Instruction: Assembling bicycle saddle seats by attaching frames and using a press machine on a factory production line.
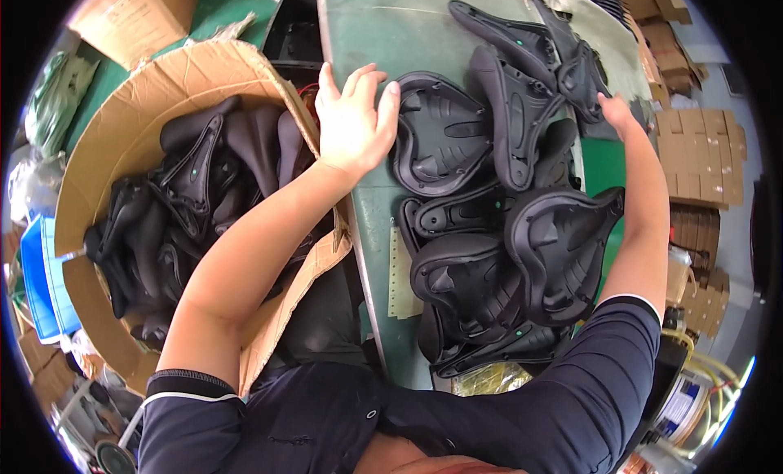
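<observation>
My left hand [356, 119] is open with its fingers spread, above the table edge beside the carton and just left of an upturned black bicycle saddle [444, 136]. It holds nothing. On the far right, my right hand [617, 114] is closed at the rim of another black bicycle saddle [581, 79]; most of its fingers are hidden. Between my arms several more saddles lie heaped on the table, mostly with their hollow undersides up, among them a wide bicycle saddle [563, 254] near my right forearm.
A large cardboard carton [90, 164] full of black saddles stands left of the green table [379, 229]. A black tray [289, 34] lies beyond it. To the left is a blue bin [45, 270]. Stacked flat cardboard [697, 156] stands at the right.
</observation>
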`<state>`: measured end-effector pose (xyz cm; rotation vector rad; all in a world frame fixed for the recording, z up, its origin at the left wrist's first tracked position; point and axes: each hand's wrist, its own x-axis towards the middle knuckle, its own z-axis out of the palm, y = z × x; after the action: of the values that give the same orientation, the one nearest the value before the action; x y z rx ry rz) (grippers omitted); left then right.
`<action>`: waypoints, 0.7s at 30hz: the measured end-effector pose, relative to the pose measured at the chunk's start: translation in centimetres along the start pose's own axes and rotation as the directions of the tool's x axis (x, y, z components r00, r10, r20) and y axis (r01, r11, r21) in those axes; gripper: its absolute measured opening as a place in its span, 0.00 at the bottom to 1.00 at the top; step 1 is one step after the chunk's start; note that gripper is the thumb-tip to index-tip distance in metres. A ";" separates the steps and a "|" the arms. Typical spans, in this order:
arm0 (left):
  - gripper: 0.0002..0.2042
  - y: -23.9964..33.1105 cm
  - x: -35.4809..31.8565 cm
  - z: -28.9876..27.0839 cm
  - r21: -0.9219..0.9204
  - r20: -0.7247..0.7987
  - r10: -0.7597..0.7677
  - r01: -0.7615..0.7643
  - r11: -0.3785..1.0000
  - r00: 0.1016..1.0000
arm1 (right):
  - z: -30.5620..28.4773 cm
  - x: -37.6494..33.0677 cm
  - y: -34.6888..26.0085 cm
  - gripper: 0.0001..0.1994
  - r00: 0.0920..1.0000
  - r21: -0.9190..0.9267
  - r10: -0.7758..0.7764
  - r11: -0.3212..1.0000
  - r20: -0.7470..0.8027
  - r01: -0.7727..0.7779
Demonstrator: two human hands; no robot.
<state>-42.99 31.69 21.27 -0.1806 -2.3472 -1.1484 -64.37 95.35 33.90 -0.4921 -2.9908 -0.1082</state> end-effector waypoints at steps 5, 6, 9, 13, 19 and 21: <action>0.19 -1.3 -1.0 -1.2 0.155 0.008 -0.076 0.074 0.985 0.997 | 1.8 -5.8 -12.1 0.28 0.918 0.412 0.124 0.865 0.377 -0.286; 0.19 -1.2 -0.9 -1.1 0.141 0.017 -0.066 0.063 0.988 0.998 | 0.5 -6.9 -12.1 0.26 0.854 0.464 0.151 0.785 0.498 -0.410; 0.22 -0.7 -0.6 -0.7 0.168 0.011 -0.087 0.084 0.982 0.996 | -4.3 -9.1 -12.4 0.17 0.905 0.558 0.286 0.716 0.314 -0.420; 0.24 -0.1 -0.4 -0.7 0.196 0.035 -0.163 0.154 0.968 0.986 | -10.1 -14.3 -14.1 0.16 0.907 0.676 0.199 0.612 0.372 -0.411; 0.28 -1.4 -0.4 -0.3 0.105 -0.029 -0.188 0.190 0.976 0.982 | -17.0 -30.0 -24.3 0.18 0.975 0.602 0.127 0.770 0.181 -0.212; 0.26 -2.8 -0.7 -0.9 -0.007 -0.072 -0.066 0.066 0.998 0.995 | -18.0 -34.8 -27.7 0.16 0.986 0.506 0.055 0.853 0.155 -0.127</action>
<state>-42.95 29.34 19.38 -0.0620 -2.3023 -1.1718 -38.83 56.68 46.16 -0.5853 -2.9305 0.7464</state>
